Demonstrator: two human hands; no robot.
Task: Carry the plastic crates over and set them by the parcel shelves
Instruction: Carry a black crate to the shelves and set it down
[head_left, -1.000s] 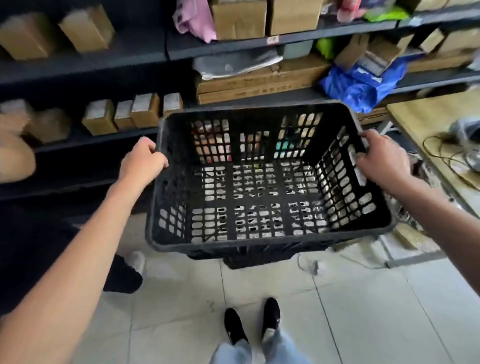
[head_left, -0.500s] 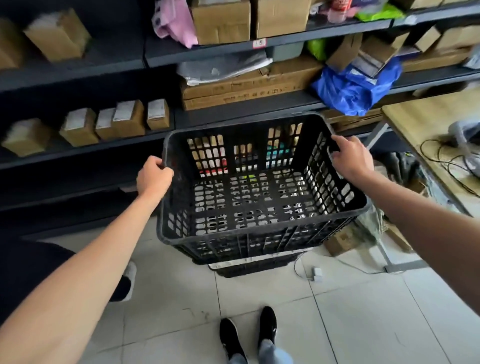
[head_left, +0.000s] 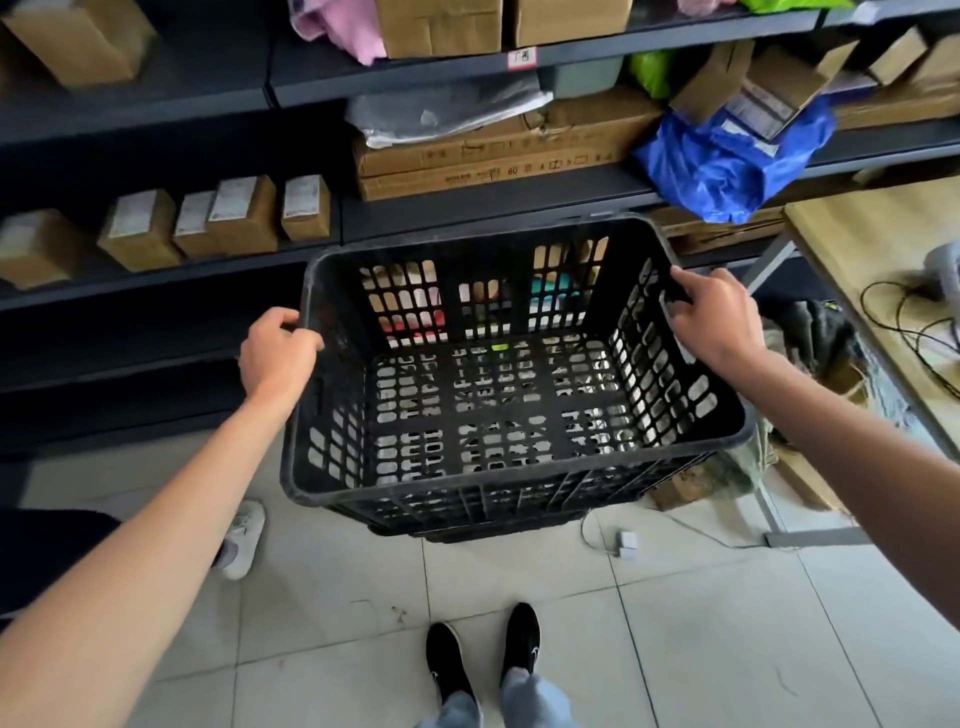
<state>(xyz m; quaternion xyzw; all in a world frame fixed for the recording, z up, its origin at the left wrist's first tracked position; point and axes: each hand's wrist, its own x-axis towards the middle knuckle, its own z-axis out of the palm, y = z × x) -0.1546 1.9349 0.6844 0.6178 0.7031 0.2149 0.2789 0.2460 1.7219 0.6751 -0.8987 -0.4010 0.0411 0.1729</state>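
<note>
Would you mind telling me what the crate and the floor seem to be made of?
Crate: moulded black plastic, matt, judging by its slotted lattice walls and rolled rim. Floor: probably glazed ceramic tile, pale, with grout lines.

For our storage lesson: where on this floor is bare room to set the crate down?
Bare tiles lie between the white shoe and the black shoes, and right of those, short of the table leg. Crowded: right of the crate, where cable, plug and box lie; the shelves hold parcels.
</note>
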